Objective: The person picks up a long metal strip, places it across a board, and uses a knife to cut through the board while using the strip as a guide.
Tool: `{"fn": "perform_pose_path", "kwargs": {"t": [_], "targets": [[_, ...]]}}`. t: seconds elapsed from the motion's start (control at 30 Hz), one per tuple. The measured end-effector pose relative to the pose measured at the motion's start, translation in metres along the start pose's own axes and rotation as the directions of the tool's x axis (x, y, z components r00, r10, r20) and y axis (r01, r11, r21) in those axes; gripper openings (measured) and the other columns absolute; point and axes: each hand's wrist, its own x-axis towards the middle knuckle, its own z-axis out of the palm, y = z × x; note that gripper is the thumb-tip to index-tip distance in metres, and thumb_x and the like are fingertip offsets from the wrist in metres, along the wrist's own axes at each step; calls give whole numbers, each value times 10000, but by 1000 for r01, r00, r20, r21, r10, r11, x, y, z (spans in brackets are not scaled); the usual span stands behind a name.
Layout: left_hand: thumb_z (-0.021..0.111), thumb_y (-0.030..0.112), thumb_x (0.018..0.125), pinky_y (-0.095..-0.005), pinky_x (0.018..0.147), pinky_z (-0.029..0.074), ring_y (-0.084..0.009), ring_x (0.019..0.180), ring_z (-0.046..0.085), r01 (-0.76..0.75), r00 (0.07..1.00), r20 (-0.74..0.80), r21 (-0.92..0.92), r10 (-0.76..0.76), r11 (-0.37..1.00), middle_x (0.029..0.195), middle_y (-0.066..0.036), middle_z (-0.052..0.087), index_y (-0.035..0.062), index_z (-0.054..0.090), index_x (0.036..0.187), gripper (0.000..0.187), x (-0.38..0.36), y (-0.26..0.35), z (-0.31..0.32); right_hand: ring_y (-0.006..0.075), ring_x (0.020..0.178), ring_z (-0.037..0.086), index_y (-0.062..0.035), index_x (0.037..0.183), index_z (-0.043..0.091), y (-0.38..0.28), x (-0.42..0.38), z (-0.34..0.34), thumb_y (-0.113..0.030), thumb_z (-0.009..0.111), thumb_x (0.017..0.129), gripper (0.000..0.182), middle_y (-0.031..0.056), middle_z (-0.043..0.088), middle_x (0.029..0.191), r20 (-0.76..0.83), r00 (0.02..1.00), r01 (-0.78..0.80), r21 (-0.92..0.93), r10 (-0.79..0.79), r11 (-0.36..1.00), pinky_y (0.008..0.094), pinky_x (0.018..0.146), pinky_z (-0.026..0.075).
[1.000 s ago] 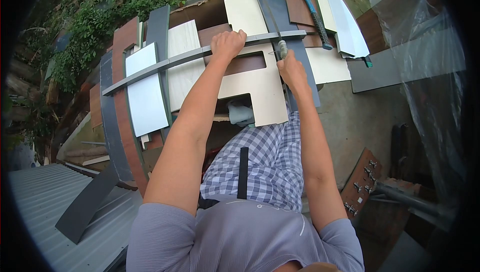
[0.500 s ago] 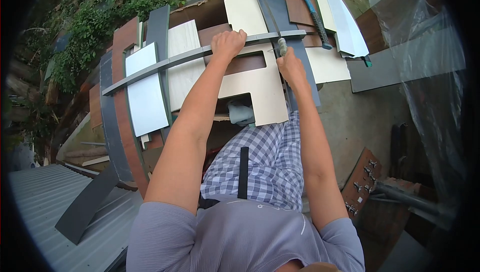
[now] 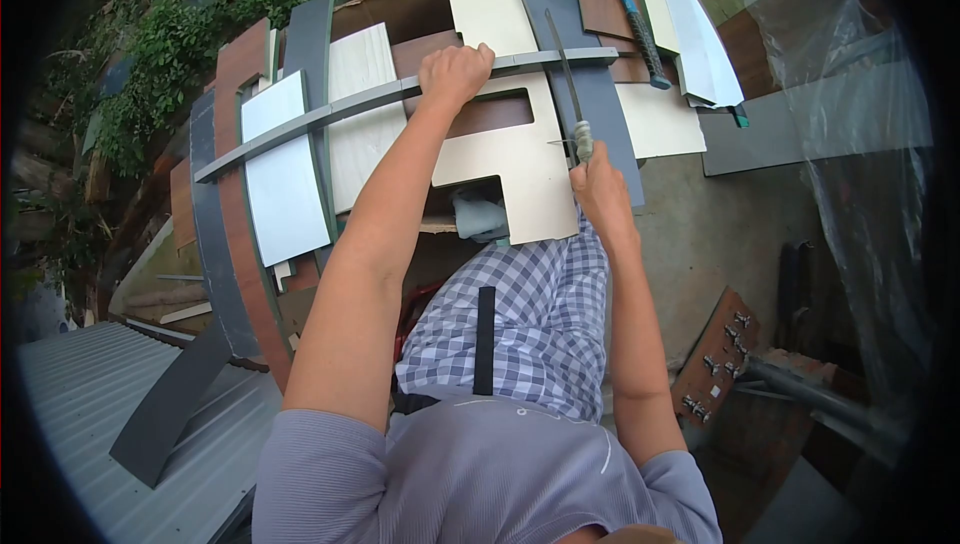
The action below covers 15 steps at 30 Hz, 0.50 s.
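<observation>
A long grey square bar (image 3: 350,112) lies across the stacked panels. My left hand (image 3: 455,74) is closed around it near the middle. In my right hand (image 3: 603,187) is the pale, wrapped-looking handle of a saw (image 3: 566,69), whose narrow dark blade points away from me and crosses the bar near its right end. Whether the blade is cutting into the bar cannot be made out. Under the bar is a cream panel (image 3: 480,166) with rectangular cutouts, beside a dark blue-grey panel (image 3: 600,104).
A hammer (image 3: 637,24) with a blue and black handle lies on the panels at the upper right. White panels (image 3: 285,169) are to the left. Clear plastic sheeting (image 3: 850,134) hangs at the right, above a brown board (image 3: 715,364) with metal hinges. Corrugated roofing (image 3: 80,394) lies lower left.
My right hand has drawn the saw back toward my body, so its handle is now farther from the bar. My left hand still grips the bar; the view has shifted slightly.
</observation>
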Motion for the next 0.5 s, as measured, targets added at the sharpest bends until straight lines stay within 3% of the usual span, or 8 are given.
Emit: {"fn": "perform_pose_path", "kwargs": {"t": [0.2,0.23,0.3,0.5], "targets": [[305,323,842,-454,737,476,-399,722,615,21,999,-32,15,-20,1000,721,-263,613,-26,656,652,531,0,0,0,468,846,579,28,1009,434,-29,70,3,-174,471,814,283,296,609,853,-67,993,96,-56,-99,994,523,763,433],[305,321,850,-439,741,476,-376,751,624,38,999,20,43,-39,998,757,-243,630,-10,672,689,519,1,1,-1,464,842,582,29,999,434,-32,75,2,-175,475,816,277,293,610,852,-77,990,115,-76,-121,990,521,759,437],[306,319,857,-424,746,477,-352,780,634,57,995,75,69,-62,996,794,-223,647,7,688,727,511,1,2,-3,465,833,583,29,987,432,-32,73,2,-174,476,818,268,292,610,845,-80,988,124,-82,-130,989,521,753,439],[313,317,856,-426,726,481,-360,747,634,30,999,33,40,-31,999,760,-223,644,3,683,699,510,0,1,-2,486,807,573,30,967,418,-11,15,-1,-157,452,823,238,295,606,817,-21,998,56,-74,-58,996,542,733,428]]}}
